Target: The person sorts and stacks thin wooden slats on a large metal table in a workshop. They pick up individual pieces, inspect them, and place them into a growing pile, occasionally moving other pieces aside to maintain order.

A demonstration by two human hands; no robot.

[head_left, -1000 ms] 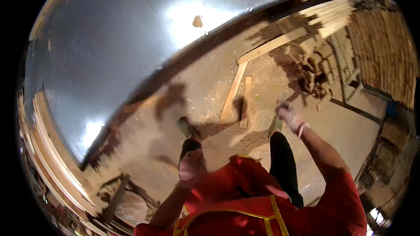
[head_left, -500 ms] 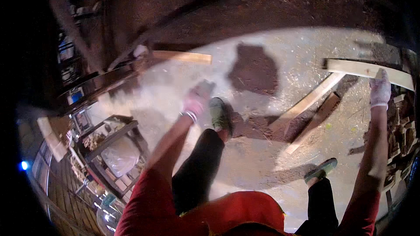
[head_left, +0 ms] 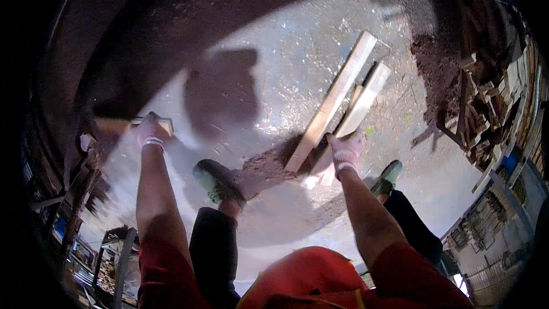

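My left hand [head_left: 151, 130], in a pale glove, is closed round the near end of a wooden plank [head_left: 113, 125] at the left, which runs off into shadow. My right hand [head_left: 347, 150], gloved too, grips a pale plank [head_left: 367, 96] right of centre, thumb on its left edge. That plank slants away from me over the floor. Close on its left lies a longer plank [head_left: 331, 103], roughly parallel. Between the two shows a short bit of a third piece of wood [head_left: 355, 92], mostly covered.
My shoes [head_left: 216, 182] stand apart on the dusty concrete floor [head_left: 286, 46], which has wood chips on it. A heap of wood offcuts [head_left: 497, 103] lies at the right. Lower left stands a dark-framed rack [head_left: 117, 257]. Deep shadow covers the far left.
My view has turned. The right hand's plank, earlier crosswise over the ends of two others, now lies alongside them. My left hand, earlier blurred near my shoe, now grips the left plank.
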